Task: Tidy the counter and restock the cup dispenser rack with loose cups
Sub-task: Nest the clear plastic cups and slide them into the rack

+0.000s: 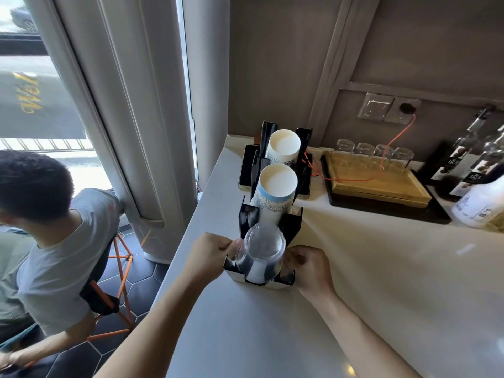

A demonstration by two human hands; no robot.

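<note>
A black cup dispenser rack (246,218) stands on the white counter (354,282) near its left edge. Its two rear slots hold stacks of white paper cups (276,184), the farther stack (283,144) behind the nearer. In the front slot lies a stack of clear plastic cups (263,251), base toward me. My left hand (210,255) pinches the left side of that clear stack. My right hand (309,268) is closed against the stack's right side, beside the rack's front wall. Whether the right fingers grip the cups or the rack is unclear.
A wooden tray (381,186) with several upturned glasses (373,151) sits at the back right, an orange cable (392,140) running to a wall socket. Bottles (480,151) stand far right. A phone (245,167) lies behind the rack. A person sits on a stool (120,268) below left.
</note>
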